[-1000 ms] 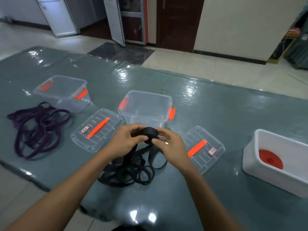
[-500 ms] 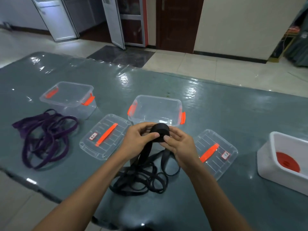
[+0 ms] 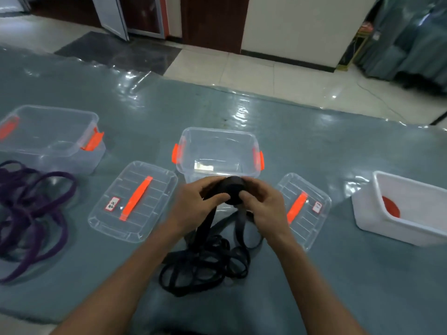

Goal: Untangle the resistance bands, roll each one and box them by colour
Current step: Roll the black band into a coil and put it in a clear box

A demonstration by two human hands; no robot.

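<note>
One grey table (image 3: 314, 146) holds our clear left box (image 3: 72, 163) and middle box (image 3: 219, 131), purple bands (image 3: 24, 209) heaped before the left one. Black bands (image 3: 205, 262) lie tangled near us, under our left hand (image 3: 193, 206) and right hand (image 3: 266, 206), which both pinch the black roll (image 3: 232, 188) with curled fingers just before the middle box.

Matt black, rubbery-looking: band roll (image 3: 233, 189) pinched between left hand (image 3: 193, 206) and right hand (image 3: 263, 204); same dull finish on loose black bands (image 3: 205, 259) below the wrists. Glossy, wrinkled clear film over grey-green tabletop (image 3: 314, 141). Smooth transparent plastic with orange clips: box (image 3: 217, 146) just beyond the hands, ribbed lids (image 3: 157, 189) either side. Matt purple bands (image 3: 31, 213) far left of left hand. Opaque, smooth white plastic tub (image 3: 372, 221) right of right hand.
</note>
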